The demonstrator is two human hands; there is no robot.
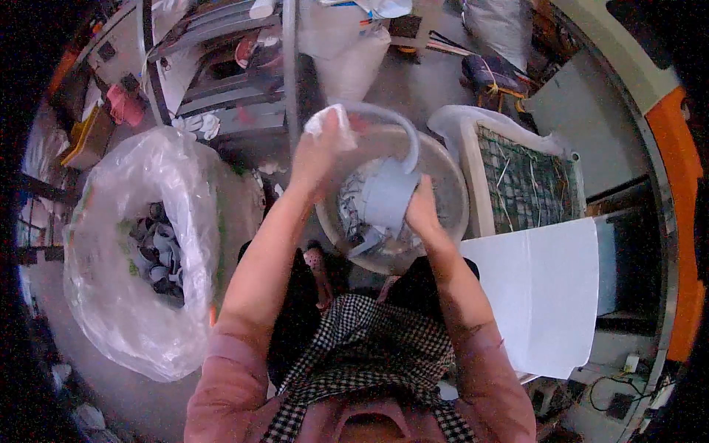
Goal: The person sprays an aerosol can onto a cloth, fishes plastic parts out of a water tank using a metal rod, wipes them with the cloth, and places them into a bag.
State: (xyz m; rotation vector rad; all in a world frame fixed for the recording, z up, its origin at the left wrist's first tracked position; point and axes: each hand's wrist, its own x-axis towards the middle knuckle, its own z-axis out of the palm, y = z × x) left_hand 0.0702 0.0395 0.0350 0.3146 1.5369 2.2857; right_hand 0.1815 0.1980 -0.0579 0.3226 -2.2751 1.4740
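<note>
Over a round tub, my right hand grips a grey plastic part by its right side. The part has a cup-like body, and a long curved arm arches from its top toward my left hand. My left hand is closed on a white cloth, held close to the far end of that arm. Motion blur hides whether cloth and arm touch. Beneath the part, grey and whitish pieces lie in the tub.
To the left, a clear plastic bag stands wide, with several dark grey parts inside. At the right are a white board and a crate with green netting. Behind the tub rise a metal rack and a white sack.
</note>
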